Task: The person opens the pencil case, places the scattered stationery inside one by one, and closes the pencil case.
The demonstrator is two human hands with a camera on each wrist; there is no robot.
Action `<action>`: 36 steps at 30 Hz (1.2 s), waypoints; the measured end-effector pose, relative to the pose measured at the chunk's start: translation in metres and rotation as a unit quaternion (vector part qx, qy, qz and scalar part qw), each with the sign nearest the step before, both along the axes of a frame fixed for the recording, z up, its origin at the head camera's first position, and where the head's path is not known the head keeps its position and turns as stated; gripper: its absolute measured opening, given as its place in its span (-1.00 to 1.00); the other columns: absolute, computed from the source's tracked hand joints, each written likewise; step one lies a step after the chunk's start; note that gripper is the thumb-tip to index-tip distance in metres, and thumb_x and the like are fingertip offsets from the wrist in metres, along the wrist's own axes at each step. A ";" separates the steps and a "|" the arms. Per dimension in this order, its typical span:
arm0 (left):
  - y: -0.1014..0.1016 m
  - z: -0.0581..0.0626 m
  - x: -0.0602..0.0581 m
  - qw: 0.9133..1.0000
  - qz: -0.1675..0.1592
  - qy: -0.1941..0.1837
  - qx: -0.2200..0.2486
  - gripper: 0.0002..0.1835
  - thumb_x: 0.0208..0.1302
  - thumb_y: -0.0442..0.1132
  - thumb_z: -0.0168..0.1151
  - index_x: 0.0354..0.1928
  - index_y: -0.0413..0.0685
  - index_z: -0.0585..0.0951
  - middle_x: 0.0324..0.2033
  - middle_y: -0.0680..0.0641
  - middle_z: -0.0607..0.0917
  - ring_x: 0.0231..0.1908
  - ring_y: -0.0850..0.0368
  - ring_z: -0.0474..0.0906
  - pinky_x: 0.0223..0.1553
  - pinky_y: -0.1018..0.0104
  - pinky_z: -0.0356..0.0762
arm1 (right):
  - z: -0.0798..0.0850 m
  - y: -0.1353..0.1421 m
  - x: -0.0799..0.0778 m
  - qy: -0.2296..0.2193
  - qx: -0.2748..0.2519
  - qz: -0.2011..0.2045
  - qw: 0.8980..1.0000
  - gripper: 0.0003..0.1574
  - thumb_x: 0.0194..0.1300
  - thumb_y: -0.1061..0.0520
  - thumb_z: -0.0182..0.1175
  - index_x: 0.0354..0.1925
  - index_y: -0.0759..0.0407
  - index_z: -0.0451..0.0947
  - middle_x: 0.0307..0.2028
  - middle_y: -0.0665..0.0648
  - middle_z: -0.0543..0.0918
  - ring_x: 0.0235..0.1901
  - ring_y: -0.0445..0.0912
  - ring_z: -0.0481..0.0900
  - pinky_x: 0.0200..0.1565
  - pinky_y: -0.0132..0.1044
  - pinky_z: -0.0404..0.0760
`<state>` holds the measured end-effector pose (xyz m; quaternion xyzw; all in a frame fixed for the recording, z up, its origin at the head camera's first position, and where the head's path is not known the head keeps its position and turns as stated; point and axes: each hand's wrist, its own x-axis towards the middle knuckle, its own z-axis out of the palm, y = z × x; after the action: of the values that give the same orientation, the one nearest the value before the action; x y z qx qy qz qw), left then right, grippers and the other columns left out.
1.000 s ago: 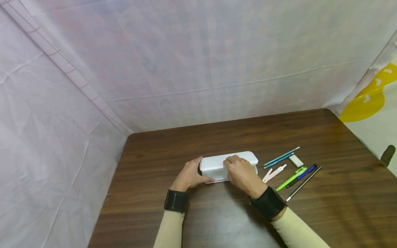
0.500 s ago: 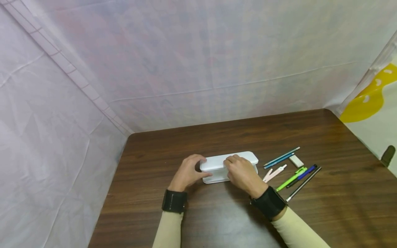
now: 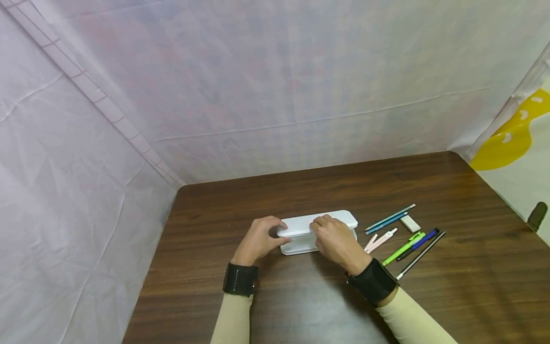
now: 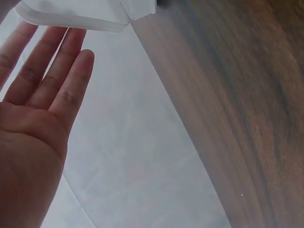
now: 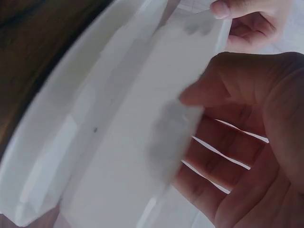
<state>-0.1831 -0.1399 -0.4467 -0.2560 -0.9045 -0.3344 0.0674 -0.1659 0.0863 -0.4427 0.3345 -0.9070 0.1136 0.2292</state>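
A white pencil case (image 3: 302, 245) lies on the table with its long lid (image 3: 301, 225) partly raised. My left hand (image 3: 258, 240) is at the lid's left end, fingertips on its outer side and thumb at its front edge. In the left wrist view, the fingers of the left hand (image 4: 47, 85) reach up to the white plastic. My right hand (image 3: 337, 241) pinches the middle of the lid's front edge. The right wrist view has that thumb (image 5: 204, 92) on the inner face of the lid (image 5: 137, 128), with the other fingers behind it.
Right of the case lie two bluish pencils (image 3: 388, 222), a white eraser (image 3: 410, 223), a pale pink compass (image 3: 380, 241), a green pen (image 3: 401, 249), a blue pen (image 3: 423, 239) and a dark pencil (image 3: 421, 255). White sheeting (image 3: 292, 95) hangs behind the brown table (image 3: 223, 210).
My left hand has shifted up from the case's left end, its thumb rising from the base to the lid's edge. The right hand and the case have stayed in place.
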 end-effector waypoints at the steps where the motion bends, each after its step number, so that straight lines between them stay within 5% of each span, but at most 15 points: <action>1: 0.000 0.000 0.000 1.000 0.001 -0.001 0.002 -0.71 -0.11 -0.12 0.49 -0.31 -0.05 0.70 -0.30 0.00 0.74 -0.23 0.20 0.60 -0.15 0.22 0.60 | 0.002 0.000 0.001 0.002 -0.001 0.002 1.000 -0.71 -0.21 0.31 0.20 -0.35 0.23 0.60 -0.34 0.13 0.69 -0.29 0.03 0.58 -0.25 -0.08 0.61; 9: 0.001 0.002 0.000 1.000 0.006 0.002 0.011 -0.75 -0.11 -0.15 0.49 -0.34 -0.07 0.72 -0.32 -0.02 0.75 -0.25 0.20 0.62 -0.15 0.24 0.61 | 0.015 -0.004 0.013 0.007 -0.020 0.052 0.998 -0.75 -0.17 0.33 0.20 -0.38 0.21 0.60 -0.39 0.09 0.65 -0.34 -0.02 0.56 -0.34 -0.16 0.62; 16: 0.001 0.002 0.000 1.000 0.012 0.005 0.008 -0.74 -0.07 -0.13 0.46 -0.31 -0.08 0.72 -0.30 -0.04 0.75 -0.22 0.17 0.62 -0.13 0.18 0.60 | 0.017 -0.006 0.020 -0.035 -0.006 0.088 0.996 -0.77 -0.12 0.28 0.26 -0.36 0.18 0.60 -0.42 0.07 0.63 -0.43 -0.05 0.58 -0.47 -0.16 0.59; 29: 0.002 0.002 -0.001 0.999 0.008 0.029 0.018 -0.74 -0.07 -0.15 0.46 -0.32 -0.12 0.72 -0.30 -0.09 0.76 -0.23 0.13 0.63 -0.12 0.16 0.61 | 0.005 -0.003 0.021 -0.162 0.023 0.038 0.986 -0.83 -0.13 0.40 0.16 -0.55 0.18 0.58 -0.58 0.08 0.63 -0.57 -0.03 0.57 -0.53 -0.13 0.59; 36: 0.001 0.003 -0.002 0.999 0.013 0.034 0.025 -0.74 -0.03 -0.14 0.44 -0.31 -0.12 0.72 -0.29 -0.09 0.76 -0.22 0.12 0.63 -0.12 0.15 0.61 | 0.003 -0.004 0.021 -0.200 0.029 0.017 0.979 -0.84 0.00 0.28 0.21 -0.65 0.13 0.53 -0.58 0.12 0.64 -0.54 0.00 0.59 -0.49 -0.08 0.60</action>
<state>-0.1847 -0.1385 -0.4441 -0.2539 -0.8963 -0.3467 0.1091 -0.1446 0.0824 -0.4398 0.3274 -0.9315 0.1556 0.0311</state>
